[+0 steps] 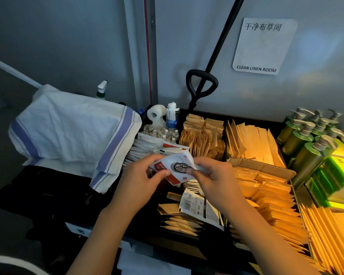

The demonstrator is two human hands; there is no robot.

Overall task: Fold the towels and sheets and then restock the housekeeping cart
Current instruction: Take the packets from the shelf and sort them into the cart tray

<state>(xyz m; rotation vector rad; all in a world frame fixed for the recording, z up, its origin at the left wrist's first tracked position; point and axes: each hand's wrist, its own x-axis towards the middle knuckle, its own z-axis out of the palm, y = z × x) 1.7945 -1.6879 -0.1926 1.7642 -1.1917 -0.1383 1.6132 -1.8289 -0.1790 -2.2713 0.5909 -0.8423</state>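
Holding: both hands grip one white and red sachet over the housekeeping cart, the left hand pinching its left end, the right hand pinching its right end
Fingers: curled narrow on the packet on both sides, thumbs on top; nothing else is in either hand
Landmark: the sachet; every place below is told from it
Long axis: runs left to right between the two hands, tilted a little, printed face up
Stack of matching sachets: just beyond and to the left, standing on edge in a cart compartment
Nearer hand: I judge the left, since that stack lies on its side
Loose sachet: below, lying flat, barcode side up, on brown packets
Brown paper packets: beyond and to the right, filed upright in rows; more fill the right-hand compartments
Striped cloth: well to the left, folded in a pile, blue bands showing
Green pump bottles: far right, grouped upright
Step in hand: restocking, I would say; the packet likely has to turn on edge to slot into its stack
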